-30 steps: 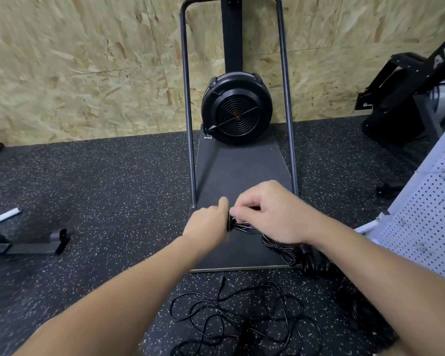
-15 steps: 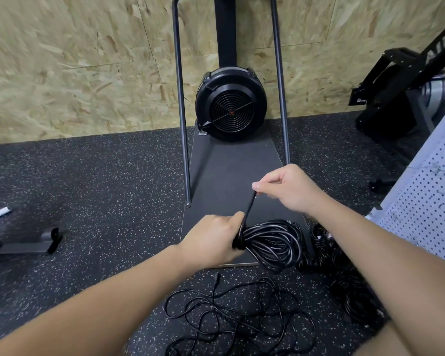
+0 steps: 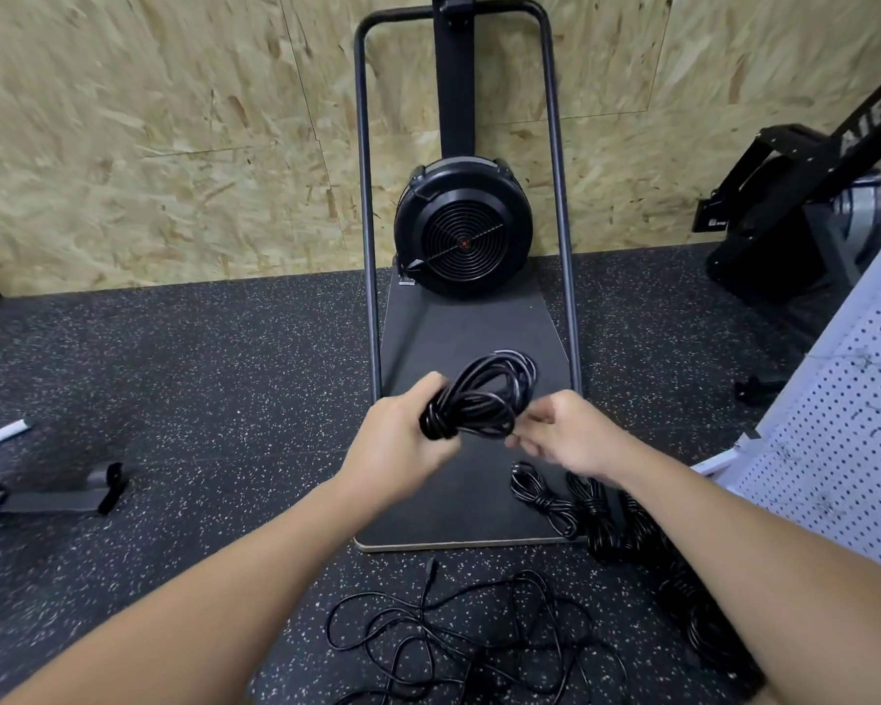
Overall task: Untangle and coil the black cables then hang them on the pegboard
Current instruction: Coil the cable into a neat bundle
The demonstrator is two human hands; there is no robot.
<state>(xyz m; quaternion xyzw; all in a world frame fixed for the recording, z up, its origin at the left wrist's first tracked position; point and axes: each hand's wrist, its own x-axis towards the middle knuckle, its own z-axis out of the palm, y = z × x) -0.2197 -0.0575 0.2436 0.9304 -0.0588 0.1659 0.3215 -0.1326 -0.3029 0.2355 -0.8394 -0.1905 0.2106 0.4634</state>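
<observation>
Coiled black cable (image 3: 484,394): now bundled, tail wrapped since a moment ago, clenched in left hand (image 3: 403,440); right hand (image 3: 565,435), at 3 o'clock, released; hanging-ready.

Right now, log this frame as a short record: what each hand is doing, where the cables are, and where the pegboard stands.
left hand: left hand grips the coiled cable at its wrapped end
right hand: right hand beside the coil, fingers loosely bent; contact with it unclear
coil position: held up over the dark platform
tangled cable: loose tangled cable on the floor, near the camera
bundled cables: bundled cables on the floor to the right
pegboard: white pegboard at right edge, no cable visibly hung
</observation>
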